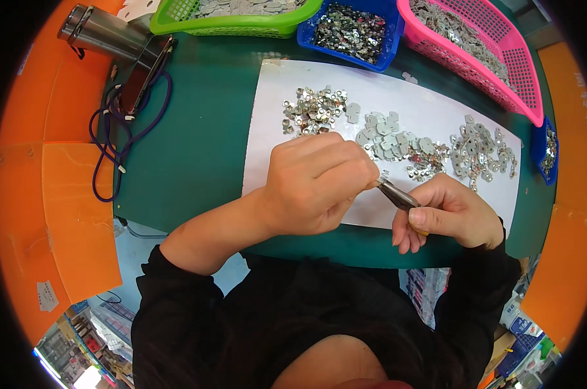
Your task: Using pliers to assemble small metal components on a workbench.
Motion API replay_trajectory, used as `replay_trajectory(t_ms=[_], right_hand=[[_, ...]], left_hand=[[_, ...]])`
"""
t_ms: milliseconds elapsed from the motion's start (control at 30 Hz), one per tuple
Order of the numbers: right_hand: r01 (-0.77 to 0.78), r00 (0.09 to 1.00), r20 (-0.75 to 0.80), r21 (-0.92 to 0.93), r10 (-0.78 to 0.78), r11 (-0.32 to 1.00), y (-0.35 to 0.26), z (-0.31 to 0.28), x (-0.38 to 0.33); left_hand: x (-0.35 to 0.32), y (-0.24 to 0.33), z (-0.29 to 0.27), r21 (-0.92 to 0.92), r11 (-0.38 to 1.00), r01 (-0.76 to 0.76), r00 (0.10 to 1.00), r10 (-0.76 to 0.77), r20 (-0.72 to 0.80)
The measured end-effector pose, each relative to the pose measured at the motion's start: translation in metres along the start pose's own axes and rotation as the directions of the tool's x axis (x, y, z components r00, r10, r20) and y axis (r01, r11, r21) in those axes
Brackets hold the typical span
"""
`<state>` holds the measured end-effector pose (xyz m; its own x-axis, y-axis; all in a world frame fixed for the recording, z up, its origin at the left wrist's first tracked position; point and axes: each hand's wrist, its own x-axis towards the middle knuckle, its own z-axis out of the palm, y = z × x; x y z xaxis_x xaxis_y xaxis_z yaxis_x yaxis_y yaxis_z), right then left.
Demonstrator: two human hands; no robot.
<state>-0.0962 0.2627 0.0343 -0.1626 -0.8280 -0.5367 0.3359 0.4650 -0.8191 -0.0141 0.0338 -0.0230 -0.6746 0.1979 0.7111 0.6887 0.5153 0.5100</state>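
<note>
My right hand [452, 211] is closed round a pair of pliers [398, 194], whose dark metal jaws point up and left. The tip of the jaws meets the fingertips of my left hand [319, 181]. That hand is closed in a pinch, and whatever small piece sits between its fingers is hidden. Just beyond my hands, on a white sheet [264, 152], lie a heap of small shiny metal pieces [316, 109], a pile of flat grey plates [384, 135], more shiny bits [426, 161] and grey plates with metal parts on them [480, 149].
Along the far edge stand a green basket [235, 27], a blue tray [352, 58] of shiny pieces and a pink basket [475, 71]. A small blue tray [547, 155] sits at the right. At the far left are a steel flask [109, 32], a phone [141, 81] and a purple cord [128, 139].
</note>
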Motion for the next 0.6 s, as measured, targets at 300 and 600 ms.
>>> replay_trajectory(t_ms=[300, 600], right_hand=[[-0.016, 1.000, -0.009, -0.010, 0.016, 1.000, -0.001, 0.000, 0.002], [0.055, 0.921, -0.308, -0.505, -0.239, 0.861, 0.003, 0.027, 0.002]], left_hand=[[0.000, 0.002, 0.000, -0.046, 0.999, 0.018, 1.000, -0.019, -0.010], [-0.003, 0.010, 0.002, -0.105, 0.964, 0.244, 0.970, -0.245, 0.002]])
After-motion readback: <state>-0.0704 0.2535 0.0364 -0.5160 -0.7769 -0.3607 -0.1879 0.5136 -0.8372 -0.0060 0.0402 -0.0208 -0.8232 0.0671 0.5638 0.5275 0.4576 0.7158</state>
